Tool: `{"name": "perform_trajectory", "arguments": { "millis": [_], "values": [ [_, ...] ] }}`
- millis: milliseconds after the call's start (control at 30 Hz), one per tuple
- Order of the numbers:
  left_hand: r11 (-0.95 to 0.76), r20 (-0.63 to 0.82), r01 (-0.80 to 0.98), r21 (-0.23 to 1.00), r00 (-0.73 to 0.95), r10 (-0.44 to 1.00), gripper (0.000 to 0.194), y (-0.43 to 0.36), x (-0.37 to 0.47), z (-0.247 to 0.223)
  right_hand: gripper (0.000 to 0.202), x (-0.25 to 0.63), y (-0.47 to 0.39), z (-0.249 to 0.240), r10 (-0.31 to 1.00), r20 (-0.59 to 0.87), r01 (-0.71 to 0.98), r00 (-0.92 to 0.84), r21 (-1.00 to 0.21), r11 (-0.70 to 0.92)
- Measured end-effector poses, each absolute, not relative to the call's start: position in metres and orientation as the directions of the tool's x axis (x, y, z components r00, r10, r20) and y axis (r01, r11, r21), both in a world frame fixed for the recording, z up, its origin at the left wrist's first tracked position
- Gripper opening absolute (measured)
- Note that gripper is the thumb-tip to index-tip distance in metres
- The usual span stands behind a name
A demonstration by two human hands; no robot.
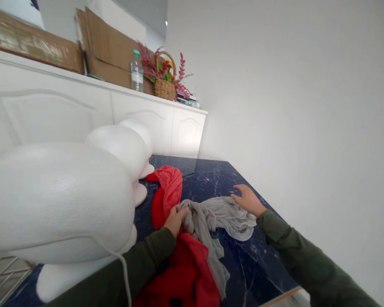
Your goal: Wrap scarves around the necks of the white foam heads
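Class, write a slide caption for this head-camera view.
Both hands, left and right, spread a grey scarf beside a red cloth on dark marble.

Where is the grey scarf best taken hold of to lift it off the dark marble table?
Probably at the bunched middle of the grey scarf, coming from above. The left hand already grips that gathered end beside the red cloth, while the right hand lies flat on the spread far edge, which offers little to pinch.

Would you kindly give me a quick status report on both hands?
Left hand gripping grey cloth at its bunched end. Right hand flat on its far edge. Red cloth lies underneath, foam heads close left.
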State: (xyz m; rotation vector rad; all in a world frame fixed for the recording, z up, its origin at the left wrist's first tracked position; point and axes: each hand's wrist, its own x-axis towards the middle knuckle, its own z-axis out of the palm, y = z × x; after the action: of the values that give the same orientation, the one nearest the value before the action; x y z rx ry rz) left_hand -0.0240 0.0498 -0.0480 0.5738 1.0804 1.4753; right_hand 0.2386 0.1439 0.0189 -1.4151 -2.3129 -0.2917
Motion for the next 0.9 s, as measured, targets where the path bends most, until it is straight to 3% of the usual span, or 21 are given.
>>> {"name": "perform_trajectory", "arguments": {
  "millis": [67,100,167,233,333,467,567,667,767,900],
  "values": [
    [-0.081,0.041,-0.109,0.991,-0.326,0.945,0.057,0.045,-0.026,-0.051,0.041,0.229,0.132,-0.011,0.756,0.506,0.849,-0.414,-0.084,0.522],
    [-0.185,0.231,0.171,0.968,-0.309,0.923,0.062,0.041,-0.026,-0.052,0.044,0.227,0.127,-0.024,0.752,0.515,0.841,-0.411,-0.103,0.531],
    [-0.355,0.516,0.610,0.708,-0.104,0.850,0.067,0.034,-0.026,-0.054,0.053,0.227,0.121,-0.046,0.785,0.457,0.845,-0.419,-0.120,0.521],
    [-0.437,0.565,0.764,0.474,0.116,0.817,0.070,0.029,-0.023,-0.056,0.065,0.231,0.119,-0.060,0.824,0.348,0.850,-0.446,-0.123,0.512],
    [-0.484,0.413,0.807,0.340,0.334,0.847,0.068,0.026,-0.018,-0.058,0.075,0.240,0.123,-0.065,0.838,0.263,0.842,-0.479,-0.135,0.523],
    [-0.487,0.262,0.806,0.338,0.416,0.871,0.054,0.026,-0.017,-0.059,0.074,0.254,0.131,-0.058,0.865,0.266,0.868,-0.425,-0.152,0.473],
    [-0.451,0.261,0.825,0.341,0.378,0.888,0.043,0.027,-0.019,-0.058,0.069,0.263,0.134,-0.057,0.937,0.297,0.967,-0.182,-0.120,0.226],
    [-0.477,0.270,0.824,0.306,0.406,0.873,0.020,0.026,-0.019,-0.055,0.075,0.268,0.136,-0.059,0.929,0.357,0.988,0.096,-0.149,-0.044],
    [-0.583,0.357,0.765,0.273,0.482,0.800,0.010,0.023,-0.017,-0.049,0.070,0.275,0.141,-0.060,0.923,0.331,0.948,0.197,-0.306,-0.093],
    [-0.725,0.528,0.639,0.256,0.536,0.659,0.010,0.013,-0.015,-0.044,0.032,0.287,0.151,-0.061,0.938,0.284,0.755,0.200,-0.655,0.038]
  ]
}}
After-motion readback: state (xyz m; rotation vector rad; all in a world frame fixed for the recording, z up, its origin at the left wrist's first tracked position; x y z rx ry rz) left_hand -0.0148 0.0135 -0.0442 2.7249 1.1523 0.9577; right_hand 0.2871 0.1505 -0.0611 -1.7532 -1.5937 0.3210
